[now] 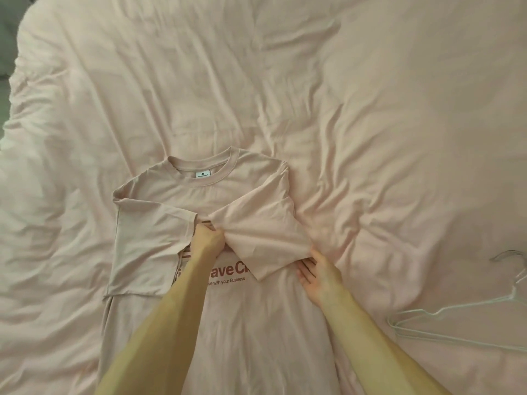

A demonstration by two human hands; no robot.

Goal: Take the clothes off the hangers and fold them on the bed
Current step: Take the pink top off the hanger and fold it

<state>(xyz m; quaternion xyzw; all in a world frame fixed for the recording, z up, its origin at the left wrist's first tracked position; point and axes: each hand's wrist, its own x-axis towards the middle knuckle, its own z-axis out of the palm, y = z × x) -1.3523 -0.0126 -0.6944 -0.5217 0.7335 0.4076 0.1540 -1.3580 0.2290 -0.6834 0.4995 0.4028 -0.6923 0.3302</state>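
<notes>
The T-shirt (pixel 199 192) lies flat on the near middle of the bed, its long axis running straight away from the person: collar (pixel 225 169) at the far end, lower body running toward the viewer and out of the bottom edge. Both sleeves are folded in over the chest.

The bed cover (pixel 342 109) is pale pink and heavily creased, and it fills nearly the whole view. A strip of grey fabric (pixel 8 38) shows at the far left corner. Pale wire hangers (pixel 456 310) lie on the cover to the right, well apart from the shirt.

The shirt is almost the cover's own pink, with a ribbed neck, a small white label (pixel 203 174) and dark red lettering (pixel 231 270), partly hidden.

The left hand (pixel 208 238) pinches the inner edge of the right-side sleeve (pixel 256 223), fingers curled into the cloth. The right hand (pixel 318 276) meets that sleeve's lower corner with fingers fairly straight — whether it pinches the cloth cannot be told.
</notes>
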